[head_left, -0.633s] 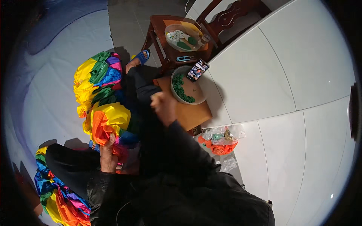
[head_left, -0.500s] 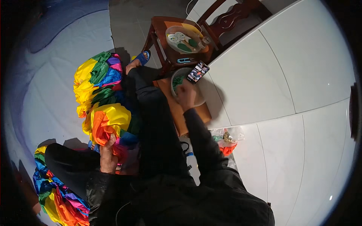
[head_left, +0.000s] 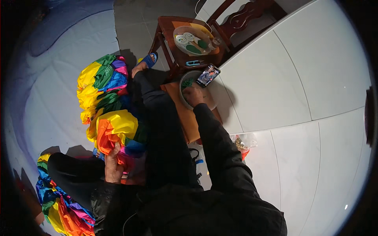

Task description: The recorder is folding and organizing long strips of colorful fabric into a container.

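Note:
My right hand (head_left: 193, 95) reaches forward into a round bowl (head_left: 210, 104) that holds small green pieces (head_left: 186, 83); whether the fingers grip any of them is hidden. The bowl rests on a low brown board (head_left: 187, 120). A phone (head_left: 208, 75) with a lit screen leans on the bowl's far rim. My left hand (head_left: 113, 167) presses down on a bunched rainbow-coloured fabric (head_left: 106, 98) that lies over my lap, its fingers closed on the cloth's orange and red folds.
A dark wooden stool (head_left: 169, 35) ahead carries a round tray (head_left: 191, 39) with white and green items. A wooden chair (head_left: 244, 15) stands behind it. A clear bag (head_left: 241, 142) of small bits lies by the white wall panels. More rainbow fabric (head_left: 59, 208) sits at lower left.
My right hand has stretched forward from near my knee into the bowl. My left hand has stayed on the fabric.

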Tool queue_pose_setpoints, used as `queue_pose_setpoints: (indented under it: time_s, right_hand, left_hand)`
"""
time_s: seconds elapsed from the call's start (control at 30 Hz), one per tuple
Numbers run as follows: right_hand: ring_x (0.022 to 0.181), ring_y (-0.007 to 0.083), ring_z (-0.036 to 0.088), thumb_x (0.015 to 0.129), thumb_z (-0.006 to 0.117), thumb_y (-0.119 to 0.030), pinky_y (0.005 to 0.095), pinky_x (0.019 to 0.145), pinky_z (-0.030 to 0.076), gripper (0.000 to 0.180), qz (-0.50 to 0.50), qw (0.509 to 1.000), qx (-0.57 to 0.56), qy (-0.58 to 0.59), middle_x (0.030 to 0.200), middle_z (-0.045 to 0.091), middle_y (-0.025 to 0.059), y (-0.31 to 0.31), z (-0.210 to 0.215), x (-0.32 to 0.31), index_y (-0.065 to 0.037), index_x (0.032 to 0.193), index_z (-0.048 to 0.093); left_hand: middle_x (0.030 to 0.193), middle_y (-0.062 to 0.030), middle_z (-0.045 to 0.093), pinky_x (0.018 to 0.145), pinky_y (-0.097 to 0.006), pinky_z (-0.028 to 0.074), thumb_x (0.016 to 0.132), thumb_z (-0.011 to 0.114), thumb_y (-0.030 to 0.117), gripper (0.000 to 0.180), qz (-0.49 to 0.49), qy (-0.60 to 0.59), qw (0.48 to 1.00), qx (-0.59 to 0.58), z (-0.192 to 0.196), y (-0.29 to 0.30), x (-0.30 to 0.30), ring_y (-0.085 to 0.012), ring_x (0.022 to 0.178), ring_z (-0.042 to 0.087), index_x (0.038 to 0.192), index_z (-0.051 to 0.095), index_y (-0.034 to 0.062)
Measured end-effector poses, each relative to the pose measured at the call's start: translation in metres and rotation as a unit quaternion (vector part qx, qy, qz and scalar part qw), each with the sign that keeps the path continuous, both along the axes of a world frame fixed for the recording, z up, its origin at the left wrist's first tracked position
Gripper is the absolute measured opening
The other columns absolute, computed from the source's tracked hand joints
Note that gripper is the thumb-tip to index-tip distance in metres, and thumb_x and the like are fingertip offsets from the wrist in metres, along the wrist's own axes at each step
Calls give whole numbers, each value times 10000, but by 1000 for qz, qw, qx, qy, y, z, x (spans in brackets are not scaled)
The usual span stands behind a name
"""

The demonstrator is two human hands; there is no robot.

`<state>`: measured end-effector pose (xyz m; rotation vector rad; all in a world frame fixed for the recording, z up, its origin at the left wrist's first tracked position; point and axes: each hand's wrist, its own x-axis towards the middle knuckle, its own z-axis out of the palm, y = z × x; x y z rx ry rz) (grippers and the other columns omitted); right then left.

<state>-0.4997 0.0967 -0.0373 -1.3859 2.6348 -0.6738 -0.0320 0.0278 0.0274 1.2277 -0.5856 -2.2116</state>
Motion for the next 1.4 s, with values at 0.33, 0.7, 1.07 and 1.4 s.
queue_pose_setpoints:
  time_s: [0.33,0.7,1.07,1.4]
  right_hand:
    - [860,373,663,793,658,-134,473,744,520,123,19,998,44,29,909,699,162,-5,-6,-2,-114,905,706]
    - [837,379,646,827,636,-128,491,708,510,124,33,997,12,69,882,675,176,0,-2,-6,-104,940,683]
    - [734,337,673,810,666,-146,431,670,519,135,-109,983,-145,-6,808,673,155,15,9,17,-29,865,626]
    - [707,153,644,978,586,-118,340,583,535,206,-51,781,-376,-496,946,675,79,-8,66,143,-40,1167,604]
  left_hand:
    - [1421,-84,510,936,-593,421,795,779,467,781,-55,-61,997,-15,-22,-2,9,-322,1231,518,1443,452,177]
    - [1465,-87,463,906,-667,387,747,788,534,880,-85,-71,994,-22,-18,-3,6,-363,1269,476,1475,416,207]
    - [1388,-67,533,927,-570,440,765,803,473,833,-76,-80,994,-9,-14,-2,5,-314,1237,521,1459,434,196]
    - [1314,-11,570,913,-424,492,891,728,313,606,-24,15,998,-62,12,1,-8,-217,1163,560,1412,474,137]
